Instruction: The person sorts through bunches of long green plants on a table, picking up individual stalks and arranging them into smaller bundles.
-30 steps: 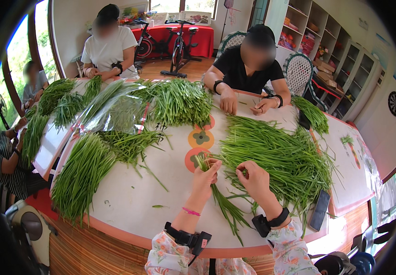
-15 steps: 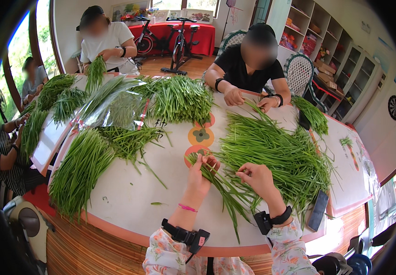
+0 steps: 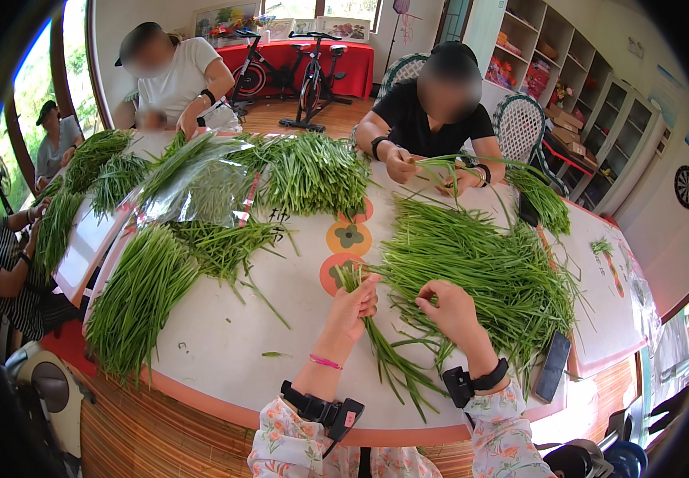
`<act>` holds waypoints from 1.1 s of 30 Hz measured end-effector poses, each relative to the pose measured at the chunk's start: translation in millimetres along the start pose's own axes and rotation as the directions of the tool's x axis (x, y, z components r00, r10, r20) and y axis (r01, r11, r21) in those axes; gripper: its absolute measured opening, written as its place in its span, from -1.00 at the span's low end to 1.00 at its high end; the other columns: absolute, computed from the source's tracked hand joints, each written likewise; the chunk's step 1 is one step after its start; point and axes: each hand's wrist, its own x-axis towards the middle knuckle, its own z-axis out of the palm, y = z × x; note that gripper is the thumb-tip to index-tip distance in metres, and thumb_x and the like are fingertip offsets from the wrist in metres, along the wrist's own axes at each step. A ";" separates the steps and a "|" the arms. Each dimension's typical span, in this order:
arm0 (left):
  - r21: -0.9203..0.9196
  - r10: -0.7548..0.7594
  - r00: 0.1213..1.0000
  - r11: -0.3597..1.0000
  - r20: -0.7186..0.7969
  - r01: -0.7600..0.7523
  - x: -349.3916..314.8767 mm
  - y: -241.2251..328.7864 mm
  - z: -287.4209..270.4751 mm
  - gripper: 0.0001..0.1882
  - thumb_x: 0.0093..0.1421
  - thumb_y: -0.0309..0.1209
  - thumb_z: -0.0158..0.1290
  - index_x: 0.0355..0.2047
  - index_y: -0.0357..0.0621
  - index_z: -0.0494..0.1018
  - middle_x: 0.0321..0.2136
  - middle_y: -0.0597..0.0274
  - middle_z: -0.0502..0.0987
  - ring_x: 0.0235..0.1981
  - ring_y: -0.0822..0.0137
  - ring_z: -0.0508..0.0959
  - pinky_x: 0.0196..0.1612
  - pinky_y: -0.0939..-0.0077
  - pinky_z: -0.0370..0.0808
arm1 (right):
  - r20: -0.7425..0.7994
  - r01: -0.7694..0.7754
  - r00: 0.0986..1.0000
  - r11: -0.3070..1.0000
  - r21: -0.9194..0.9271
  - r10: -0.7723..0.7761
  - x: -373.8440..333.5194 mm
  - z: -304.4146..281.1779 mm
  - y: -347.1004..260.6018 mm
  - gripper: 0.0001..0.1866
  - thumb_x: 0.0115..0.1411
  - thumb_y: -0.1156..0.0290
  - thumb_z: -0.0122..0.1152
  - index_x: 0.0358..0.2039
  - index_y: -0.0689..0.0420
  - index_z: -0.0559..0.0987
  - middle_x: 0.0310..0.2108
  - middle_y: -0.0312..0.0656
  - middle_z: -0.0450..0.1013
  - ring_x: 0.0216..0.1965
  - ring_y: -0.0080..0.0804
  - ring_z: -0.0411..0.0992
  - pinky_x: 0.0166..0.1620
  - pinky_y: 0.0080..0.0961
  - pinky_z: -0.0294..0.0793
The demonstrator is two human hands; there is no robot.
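Observation:
My left hand (image 3: 350,307) is closed around a thin bunch of garlic chives (image 3: 395,360). The pale stem ends stick up above the fist, and the green leaves hang down to the right over the white tabletop. My right hand (image 3: 450,309) is curled with thumb and fingers together, at the near left edge of a wide pile of loose chives (image 3: 472,271). Whatever its fingers may hold is hidden. A dark strap with a small box sits on each of my wrists.
Left stand a neat heap of chives (image 3: 141,299) and a clear plastic sheet (image 3: 201,191) over more chives. A phone (image 3: 553,366) lies at the near right edge. Across the table a person in black (image 3: 440,119) handles chives; another in white (image 3: 173,80) leans over the table's far left.
My left fingers have wrapped tighter round the bunch, and its leaves have swung right. My right hand has shifted slightly. The person in white has leaned over and lowered their bunch.

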 end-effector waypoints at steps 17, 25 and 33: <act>-0.151 0.074 0.997 0.986 -0.013 -0.075 -3.2 -3.0 9.5 -0.78 0.23 -0.20 -0.02 -0.37 -0.07 0.40 -0.44 0.38 0.47 -0.42 0.49 0.45 -0.30 0.55 0.44 | 0.222 0.027 0.975 0.971 -0.237 0.027 1.4 -4.3 15.6 -0.79 -0.10 0.20 0.31 -0.49 0.04 0.60 -0.52 -0.22 0.51 -0.47 -0.26 0.48 -0.41 -0.37 0.42; -0.023 0.026 1.000 0.999 0.003 -0.026 1.7 -6.2 -2.0 -0.81 0.20 -0.30 0.04 -0.35 -0.17 0.42 -0.64 0.54 0.20 -0.68 0.67 0.15 -0.62 0.75 0.09 | 0.181 0.090 0.983 0.959 -0.270 -0.042 -3.8 -3.7 14.9 -0.85 -0.02 0.28 0.23 -0.48 0.07 0.58 -0.50 -0.24 0.51 -0.46 -0.28 0.47 -0.40 -0.36 0.42; 0.317 -0.128 0.982 0.945 0.143 0.077 -6.0 -11.4 14.1 -0.76 0.15 -0.33 0.11 -0.24 -0.23 0.48 -0.67 0.57 0.17 -0.73 0.67 0.07 -0.66 0.74 -0.01 | 0.048 0.058 0.997 0.994 0.098 -0.063 -3.3 -2.9 -12.9 -0.83 0.07 0.26 0.18 -0.41 0.07 0.58 -0.51 -0.24 0.50 -0.55 -0.34 0.44 -0.46 -0.45 0.39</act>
